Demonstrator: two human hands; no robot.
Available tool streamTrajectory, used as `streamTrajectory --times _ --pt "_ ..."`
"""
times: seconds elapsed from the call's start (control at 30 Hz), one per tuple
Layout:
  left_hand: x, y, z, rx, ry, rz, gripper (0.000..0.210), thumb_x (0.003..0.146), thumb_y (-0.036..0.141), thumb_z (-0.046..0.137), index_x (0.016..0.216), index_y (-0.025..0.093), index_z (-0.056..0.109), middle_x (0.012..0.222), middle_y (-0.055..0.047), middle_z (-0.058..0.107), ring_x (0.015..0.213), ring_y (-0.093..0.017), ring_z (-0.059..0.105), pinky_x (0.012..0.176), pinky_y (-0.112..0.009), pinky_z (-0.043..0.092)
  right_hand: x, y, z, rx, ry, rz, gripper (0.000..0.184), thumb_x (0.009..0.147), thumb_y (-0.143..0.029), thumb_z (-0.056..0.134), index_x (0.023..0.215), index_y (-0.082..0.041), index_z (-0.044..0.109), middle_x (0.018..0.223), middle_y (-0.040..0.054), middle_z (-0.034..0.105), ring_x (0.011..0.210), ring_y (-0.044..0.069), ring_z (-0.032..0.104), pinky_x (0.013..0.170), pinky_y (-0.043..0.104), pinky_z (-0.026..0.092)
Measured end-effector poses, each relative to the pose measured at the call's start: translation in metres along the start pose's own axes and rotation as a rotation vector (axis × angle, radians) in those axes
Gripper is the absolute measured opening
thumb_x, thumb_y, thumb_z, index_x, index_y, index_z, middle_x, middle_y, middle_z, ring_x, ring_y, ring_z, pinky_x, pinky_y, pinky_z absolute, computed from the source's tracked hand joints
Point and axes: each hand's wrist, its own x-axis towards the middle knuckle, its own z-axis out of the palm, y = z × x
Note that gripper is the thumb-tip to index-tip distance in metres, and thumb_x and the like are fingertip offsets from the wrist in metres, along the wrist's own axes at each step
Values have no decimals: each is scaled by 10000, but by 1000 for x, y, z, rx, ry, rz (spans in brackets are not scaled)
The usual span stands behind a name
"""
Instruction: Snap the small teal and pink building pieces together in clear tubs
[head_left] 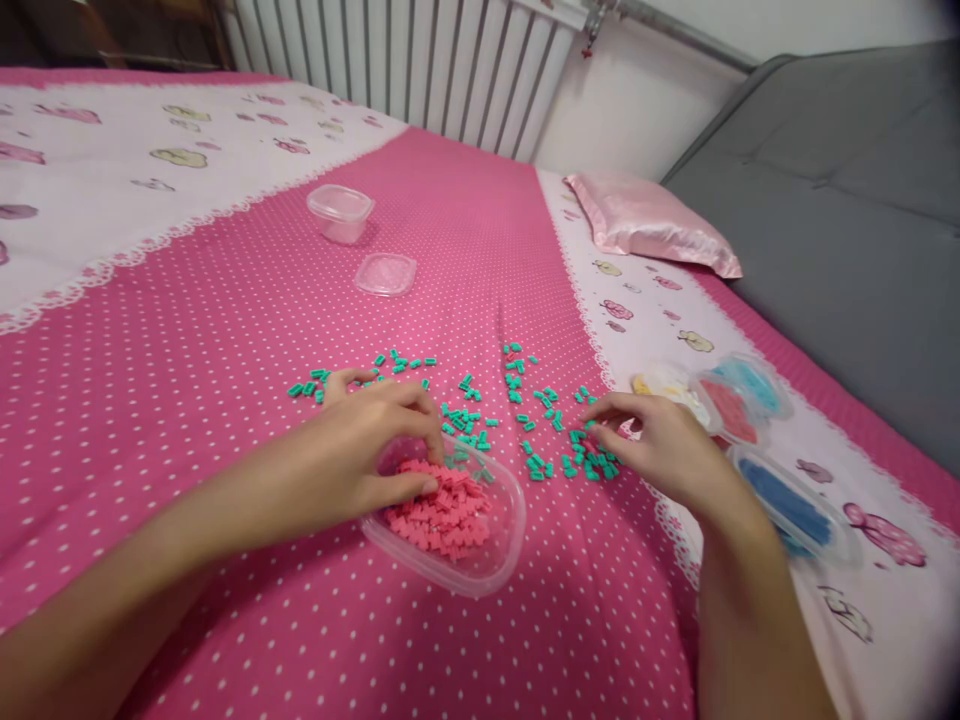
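Observation:
A clear plastic container [510,540] holding many small red toy pieces [450,515] stands on the pink bedspread in front of me. My left hand [375,435] grips its left side, the thumb inside over the red pieces and the fingers curled by the rim. Small green toy pieces [465,422] lie scattered behind the container and to its right. At the right edge of this spread, my right hand [637,435] is low over the bed, thumb and forefinger pinched at a green piece [590,423]. Its other fingers are partly hidden.
Farther back are a clear empty-looking tub [341,215] and a clear lid [385,274]. To the right stand containers of blue pieces [787,500], red pieces [729,410] and light-blue pieces [754,385]. A pink pillow [652,220] lies by the grey headboard [832,180]; a radiator [420,70] lines the wall.

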Motion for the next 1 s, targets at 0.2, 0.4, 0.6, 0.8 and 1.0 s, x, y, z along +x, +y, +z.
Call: streamTrajectory --times 0.2,0.4,0.6,0.8,1.0 --pt "0 3 0 -41 -14 -43 164 952 445 651 938 304 733 1122 26 675 1103 -230 585 968 -403 238 -18 -66 16 362 88 -152 48 805 -271 697 829 -263 738 738 -28 738 669 145 663 631 266 493" --pt "-1 9 -5 -116 -7 -102 232 953 479 642 916 269 734 1108 15 662 1048 -209 590 956 -386 282 -29 -98 36 520 -6 -222 61 792 -272 781 775 -259 723 717 -38 744 602 122 631 555 249 467" --pt "-2 12 -7 -145 -21 -77 213 959 482 644 949 289 734 1197 25 644 1134 -218 573 1013 -407 256 -26 -96 42 548 -37 -251 56 821 -232 750 859 -273 755 827 -16 792 730 164 718 700 302 561" --pt "-1 10 -6 -92 -12 -46 195 960 467 637 944 294 726 1175 22 644 1126 -220 575 990 -395 261 -18 -71 26 410 91 -222 85 884 -300 689 849 -276 763 874 12 797 792 191 711 743 335 545" --pt "2 -2 1 -27 30 -6 230 950 504 606 952 314 735 1161 -3 664 1064 -247 600 919 -410 280 11 9 8 160 135 22 156 818 -329 657 834 -208 755 796 57 793 717 216 712 708 353 534"
